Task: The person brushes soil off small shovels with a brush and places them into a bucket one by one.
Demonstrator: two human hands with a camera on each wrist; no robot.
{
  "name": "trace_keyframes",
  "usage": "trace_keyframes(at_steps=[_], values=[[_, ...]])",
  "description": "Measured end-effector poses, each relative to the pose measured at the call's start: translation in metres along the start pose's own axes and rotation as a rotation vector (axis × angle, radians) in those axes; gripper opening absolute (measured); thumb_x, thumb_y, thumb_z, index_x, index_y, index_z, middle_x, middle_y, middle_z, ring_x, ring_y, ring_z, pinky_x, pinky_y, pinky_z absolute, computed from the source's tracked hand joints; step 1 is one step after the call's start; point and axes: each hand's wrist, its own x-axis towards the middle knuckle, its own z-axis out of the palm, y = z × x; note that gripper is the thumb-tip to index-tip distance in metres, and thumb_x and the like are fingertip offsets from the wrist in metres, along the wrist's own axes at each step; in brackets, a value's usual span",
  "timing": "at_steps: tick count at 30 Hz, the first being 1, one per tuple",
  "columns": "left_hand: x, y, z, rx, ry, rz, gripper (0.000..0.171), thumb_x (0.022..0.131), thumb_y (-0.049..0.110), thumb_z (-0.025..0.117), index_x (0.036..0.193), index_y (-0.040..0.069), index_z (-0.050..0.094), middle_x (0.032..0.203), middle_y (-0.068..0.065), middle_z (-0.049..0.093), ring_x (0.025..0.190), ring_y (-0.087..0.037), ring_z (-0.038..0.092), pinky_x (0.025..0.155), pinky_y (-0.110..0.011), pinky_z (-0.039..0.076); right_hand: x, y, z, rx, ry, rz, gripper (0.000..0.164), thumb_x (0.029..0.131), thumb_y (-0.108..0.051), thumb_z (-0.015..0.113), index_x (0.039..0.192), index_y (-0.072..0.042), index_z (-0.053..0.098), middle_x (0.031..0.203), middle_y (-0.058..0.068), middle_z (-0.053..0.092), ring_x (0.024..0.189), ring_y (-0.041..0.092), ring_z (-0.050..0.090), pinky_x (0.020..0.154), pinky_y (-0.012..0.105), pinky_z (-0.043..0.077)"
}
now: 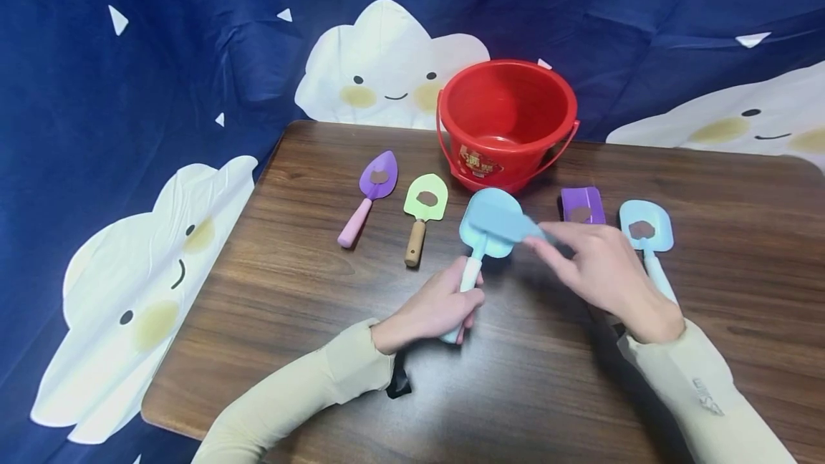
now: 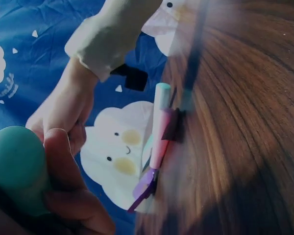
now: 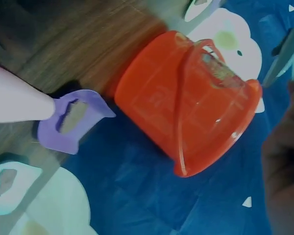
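Observation:
My left hand (image 1: 445,303) grips the pale handle of a light-blue toy shovel (image 1: 478,200) in the head view, blade pointing away toward the bucket. In the left wrist view, its rounded handle end (image 2: 17,164) juts from my curled fingers. My right hand (image 1: 602,263) pinches a flat blue piece (image 1: 499,223) by one end and holds it over the blade. Motion blurs this piece, and I cannot tell its material or whether it touches the blade. It covers part of the blade. Below my right hand lies a purple shovel (image 1: 582,199), its handle mostly hidden.
A red bucket (image 1: 480,156) stands at the table's back edge. To the left lie a purple trowel (image 1: 384,163) and a green shovel (image 1: 415,192). Another light-blue shovel (image 1: 657,217) lies right. These and the purple shovel bear brown patches. A cloud-print curtain (image 1: 213,34) hangs behind the table.

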Motion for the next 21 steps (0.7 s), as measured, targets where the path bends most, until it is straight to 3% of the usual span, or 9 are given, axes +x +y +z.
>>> trace_keyframes(at_steps=[6,13,17,21], values=[[0.0042,0.0001,-0.0030,-0.065,0.004,-0.028,0.014,0.087,0.005,0.051,0.101,0.005,0.048,0.055,-0.006,0.051,0.037,-0.018,0.050,0.039,-0.029,0.049,-0.0021,-0.0075,-0.0009,0.033,-0.107,-0.077,0.033,0.077,-0.023,0.079,0.107,-0.012,0.074,0.093,0.005,0.076,0.073,0.015,0.071,0.054,0.028,0.053],[0.0038,0.0003,-0.0059,-0.081,0.010,-0.008,0.014,0.087,0.005,0.051,0.101,0.006,0.050,0.056,-0.006,0.051,0.038,-0.018,0.050,0.039,-0.030,0.050,-0.0018,-0.0056,-0.0022,0.041,-0.157,0.010,0.038,0.079,-0.025,0.078,0.114,-0.011,0.072,0.101,0.009,0.075,0.084,0.024,0.073,0.058,0.029,0.055],[0.0033,0.0001,-0.0057,-0.048,0.023,0.021,0.014,0.087,0.005,0.050,0.100,0.007,0.050,0.056,-0.005,0.051,0.039,-0.017,0.050,0.039,-0.030,0.050,-0.0001,-0.0021,-0.0021,0.036,-0.148,0.020,0.039,0.079,-0.025,0.078,0.114,-0.010,0.072,0.101,0.011,0.074,0.084,0.027,0.073,0.059,0.033,0.056],[0.0038,-0.0003,-0.0065,-0.031,0.029,0.036,0.015,0.086,0.005,0.051,0.101,0.005,0.051,0.055,-0.004,0.051,0.038,-0.016,0.050,0.038,-0.029,0.049,0.0013,0.0022,-0.0013,-0.003,-0.075,0.034,0.039,0.077,-0.024,0.079,0.113,-0.009,0.072,0.095,0.011,0.075,0.069,0.024,0.069,0.054,0.032,0.051]])
